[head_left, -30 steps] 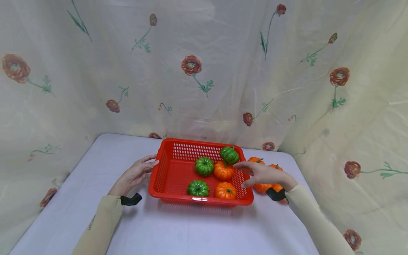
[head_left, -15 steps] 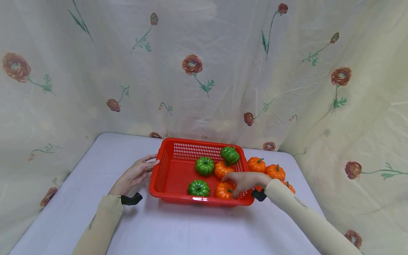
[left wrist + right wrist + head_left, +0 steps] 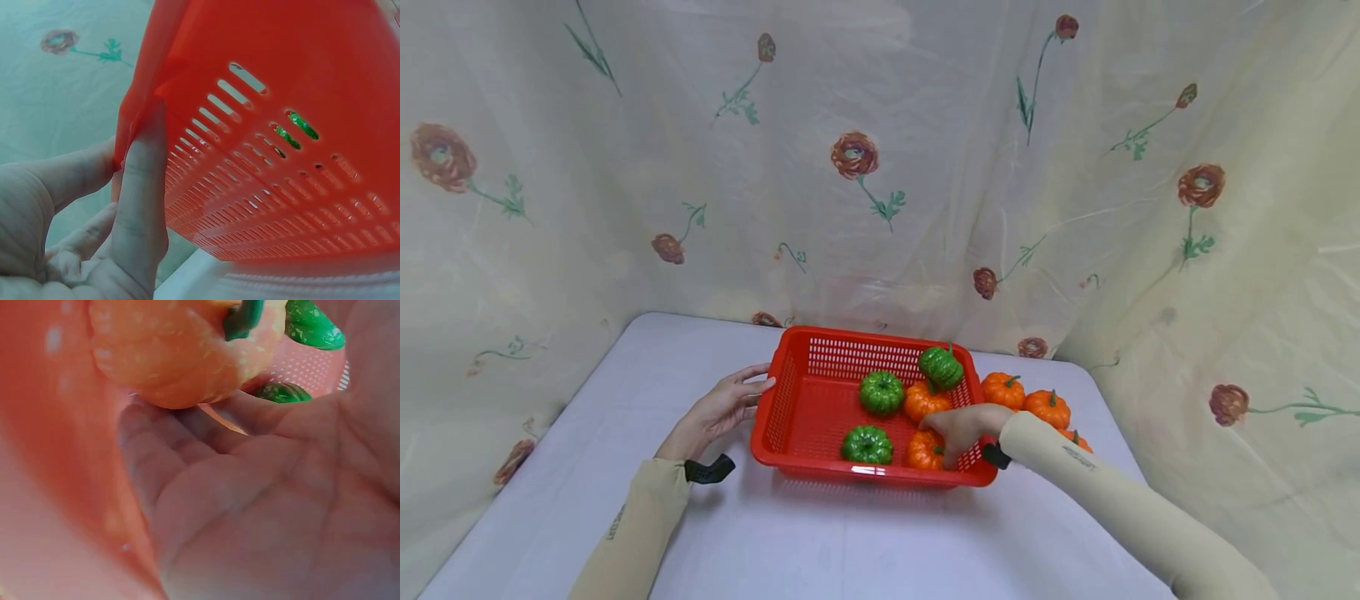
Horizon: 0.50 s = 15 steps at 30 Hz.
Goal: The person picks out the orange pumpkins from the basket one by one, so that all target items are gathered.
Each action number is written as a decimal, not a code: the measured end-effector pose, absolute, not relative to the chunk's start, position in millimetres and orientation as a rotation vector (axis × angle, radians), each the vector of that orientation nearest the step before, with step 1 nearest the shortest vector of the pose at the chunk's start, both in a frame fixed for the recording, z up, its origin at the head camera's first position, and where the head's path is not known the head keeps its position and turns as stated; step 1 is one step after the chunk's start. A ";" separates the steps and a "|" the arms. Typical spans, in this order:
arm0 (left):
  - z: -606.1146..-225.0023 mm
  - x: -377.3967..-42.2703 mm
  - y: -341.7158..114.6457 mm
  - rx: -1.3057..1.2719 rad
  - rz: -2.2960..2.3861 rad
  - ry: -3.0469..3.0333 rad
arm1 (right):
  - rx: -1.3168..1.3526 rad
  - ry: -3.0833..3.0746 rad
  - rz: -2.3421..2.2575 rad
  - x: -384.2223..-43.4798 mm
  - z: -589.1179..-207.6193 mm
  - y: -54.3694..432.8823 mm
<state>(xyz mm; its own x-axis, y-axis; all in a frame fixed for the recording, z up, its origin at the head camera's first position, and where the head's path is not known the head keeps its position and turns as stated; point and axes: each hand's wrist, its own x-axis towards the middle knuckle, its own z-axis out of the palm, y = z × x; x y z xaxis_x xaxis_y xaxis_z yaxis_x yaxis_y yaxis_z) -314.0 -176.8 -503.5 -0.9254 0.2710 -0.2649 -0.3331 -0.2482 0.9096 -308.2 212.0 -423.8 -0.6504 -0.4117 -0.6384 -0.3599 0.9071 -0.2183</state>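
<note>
A red slotted plastic basket (image 3: 812, 461) stands on the table, its left rim pinched between the thumb and fingers of my left hand (image 3: 718, 410). The left wrist view shows that basket wall (image 3: 300, 206) up close. My right hand (image 3: 964, 427) reaches over the right rim and grips a small orange pumpkin (image 3: 922, 451) at the basket's front right. In the right wrist view its fingers (image 3: 162, 440) curl against the underside of the pumpkin (image 3: 181, 353); the fingertips are partly hidden. Another orange pumpkin (image 3: 925, 402) and three green ones (image 3: 882, 392) share the basket.
Right of the basket, several orange pumpkins (image 3: 1047, 409) lie on the table, partly behind the right forearm. A white cloth covers the table (image 3: 775, 542). Flower-print curtain (image 3: 880, 250) hangs behind and at both sides.
My right hand has moved left and down from above the right rim to the front orange pumpkin and has closed round it. The left hand and basket have stayed put.
</note>
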 end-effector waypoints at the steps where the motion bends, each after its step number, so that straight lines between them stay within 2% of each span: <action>1: -503.5 -314.5 -176.8 -0.078 2.216 1.642 | -0.542 2.337 -0.079 -309.1 -424.0 210.5; 15: -505.4 -316.1 -175.8 -0.127 2.200 1.688 | -0.648 2.376 -0.030 -311.9 -435.3 201.8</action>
